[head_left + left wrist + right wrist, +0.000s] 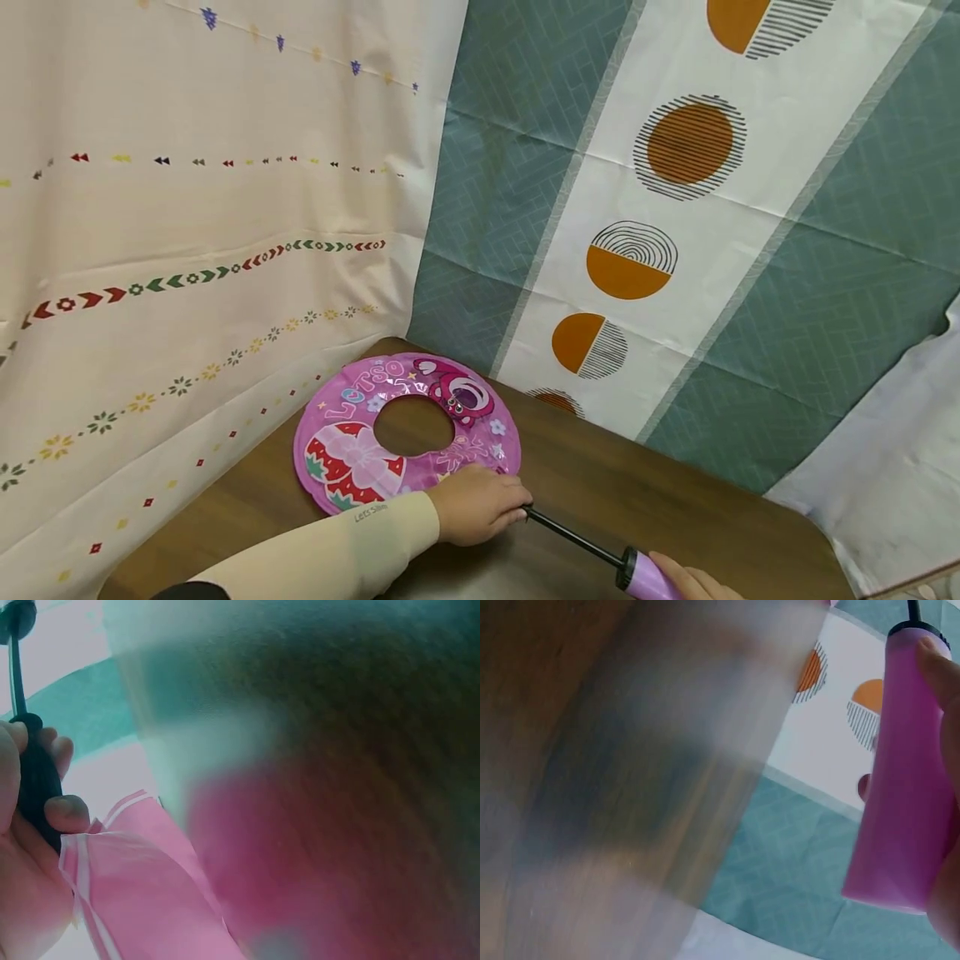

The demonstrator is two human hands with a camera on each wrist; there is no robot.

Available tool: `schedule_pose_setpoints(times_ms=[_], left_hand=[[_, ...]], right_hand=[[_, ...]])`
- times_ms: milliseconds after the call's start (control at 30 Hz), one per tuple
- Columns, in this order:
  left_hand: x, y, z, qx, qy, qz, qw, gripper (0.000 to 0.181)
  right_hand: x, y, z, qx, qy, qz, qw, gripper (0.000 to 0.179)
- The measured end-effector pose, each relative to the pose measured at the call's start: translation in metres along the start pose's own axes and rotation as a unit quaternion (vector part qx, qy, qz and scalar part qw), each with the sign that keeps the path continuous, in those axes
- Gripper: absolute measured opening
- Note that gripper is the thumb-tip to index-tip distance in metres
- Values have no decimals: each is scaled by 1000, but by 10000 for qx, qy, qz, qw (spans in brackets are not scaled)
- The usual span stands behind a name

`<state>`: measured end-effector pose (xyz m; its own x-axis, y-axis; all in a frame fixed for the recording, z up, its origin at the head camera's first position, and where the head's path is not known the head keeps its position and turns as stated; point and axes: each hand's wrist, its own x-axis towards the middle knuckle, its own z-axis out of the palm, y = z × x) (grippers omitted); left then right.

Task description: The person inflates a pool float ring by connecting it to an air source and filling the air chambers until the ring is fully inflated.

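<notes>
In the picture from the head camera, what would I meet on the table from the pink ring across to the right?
Pink inflatable ring → left-hand fingers → black rod → purple pump barrel → right-hand fingers.

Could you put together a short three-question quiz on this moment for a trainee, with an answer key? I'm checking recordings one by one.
1. Open question: which fruit is printed on the pink ring?
2. Multiple choice: what colour is the pump handle that the left hand holds? A) white, B) black, C) yellow.
3. True or false: the right hand rests on the pink ring.

Key:
1. Strawberry.
2. B, black.
3. False: it grips the pump's purple barrel.
</notes>
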<state>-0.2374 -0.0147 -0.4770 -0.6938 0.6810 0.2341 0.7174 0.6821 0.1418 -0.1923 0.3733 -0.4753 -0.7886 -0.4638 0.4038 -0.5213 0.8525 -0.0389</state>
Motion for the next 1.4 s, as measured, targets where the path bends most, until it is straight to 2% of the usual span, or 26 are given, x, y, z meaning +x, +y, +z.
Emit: schedule_pose_setpoints(times_ms=[67, 167, 300, 400, 500, 567, 667, 800, 900, 1033, 1133, 1233, 1333, 1400], left_hand=[[2, -1, 1, -79, 3, 55, 10000, 24], [4, -4, 2, -190, 14, 108, 9998, 23], [3, -3, 3, -270, 39, 114, 9996, 25], [4, 4, 6, -319, 3, 174, 9993, 26], [8, 16, 10, -375, -63, 350, 9987, 26], [13, 23, 13, -323, -51, 498, 9982, 25], [21, 30, 15, -174, 74, 562, 9982, 23], [30, 34, 14, 125, 235, 624, 9977, 22], [30, 33, 9, 72, 136, 639, 9978, 22], [23, 25, 2, -485, -176, 481, 9975, 21], [21, 18, -3, -815, -201, 258, 9961, 21], [18, 12, -5, -869, -135, 112, 9961, 21], [14, 7, -3, -874, -169, 45, 9960, 22], [12, 4, -1, -899, -208, 25, 9957, 23]], right_hand=[[-3, 4, 0, -63, 409, -284, 9987, 81], [-2, -1, -5, -229, 623, -189, 9976, 76], [0, -13, -14, -513, 495, 211, 9972, 70], [4, -26, -14, -722, 363, 192, 9965, 69], [13, -45, -8, -803, 256, -31, 9964, 69], [20, -57, -4, -822, 282, -129, 9961, 67], [29, -69, 1, -895, 541, -239, 9942, 65], [34, -81, 8, -1014, 791, 61, 9917, 63], [34, -87, 13, -1004, 867, 181, 9910, 63], [39, -84, 16, -907, 1009, -316, 9902, 66], [42, -73, 11, -911, 1131, -613, 9875, 71], [40, -59, 4, -951, 1116, -748, 9864, 73], [29, -43, -4, -925, 926, -787, 9883, 71], [19, -32, -11, -839, 740, -666, 9915, 70]])
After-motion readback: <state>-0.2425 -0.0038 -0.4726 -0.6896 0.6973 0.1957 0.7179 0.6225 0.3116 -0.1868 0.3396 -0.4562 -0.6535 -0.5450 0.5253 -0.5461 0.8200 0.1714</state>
